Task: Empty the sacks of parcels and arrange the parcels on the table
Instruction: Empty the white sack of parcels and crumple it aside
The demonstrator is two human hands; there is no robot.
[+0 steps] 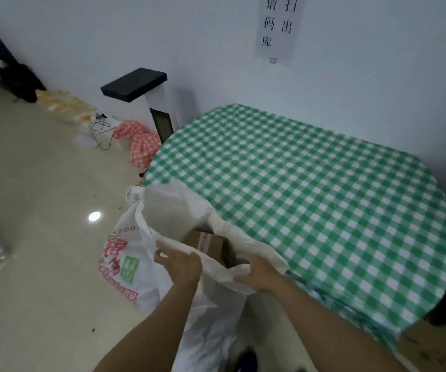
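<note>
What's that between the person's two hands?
The head view shows the open white sack there, a brown parcel inside; left hand and right hand grip its rim.

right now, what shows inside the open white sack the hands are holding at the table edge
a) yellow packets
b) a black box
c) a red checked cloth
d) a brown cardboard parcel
d: the left hand and right hand grip the rim of the white sack, and a brown cardboard parcel shows inside its open mouth.
</note>
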